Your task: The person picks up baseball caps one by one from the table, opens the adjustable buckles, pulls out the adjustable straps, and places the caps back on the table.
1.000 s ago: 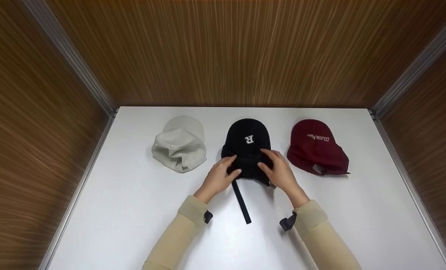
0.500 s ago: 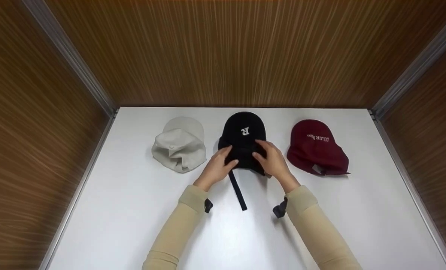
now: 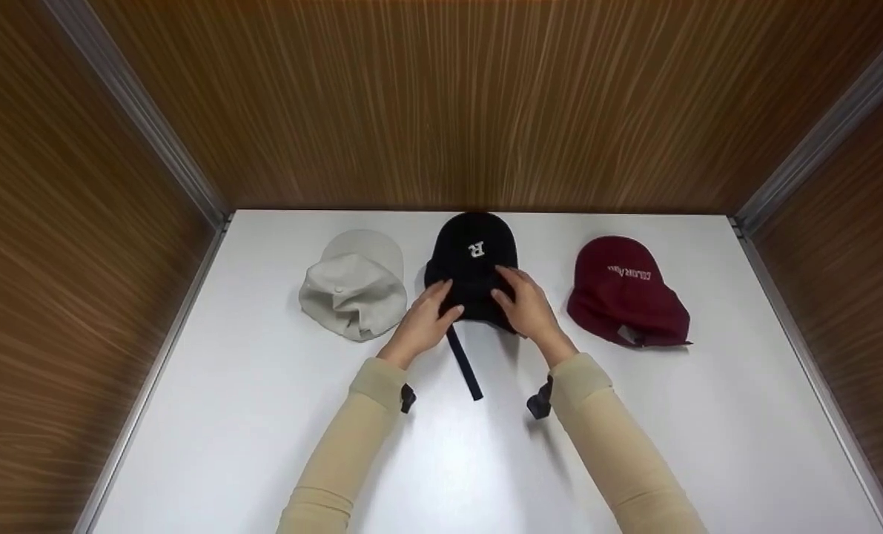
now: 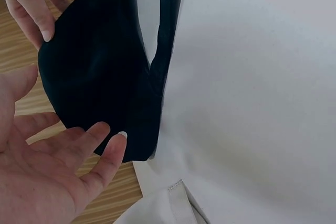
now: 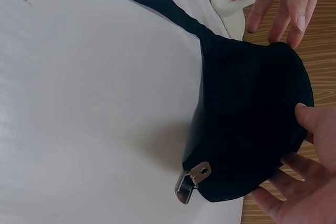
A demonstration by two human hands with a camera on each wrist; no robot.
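A black baseball cap with a white letter R lies between my hands at the back middle of the table, brim toward the back wall. Its loose strap trails toward me. My left hand rests against the cap's left side, fingers spread and only lightly bent. On the other side my right hand touches the crown with thumb and fingertips, not curled round it. A metal buckle shows at the cap's rear edge in the right wrist view. The hidden undersides of the cap cannot be seen.
A crumpled off-white cap lies to the left, close to my left hand. To the right sits a dark red cap with white lettering. Wood-grain panels enclose the white table at the back and both sides.
The black cap has slid away from me and slightly left, nearer the back edge, with both hands moving along with it. The off-white and dark red caps have stayed in place.
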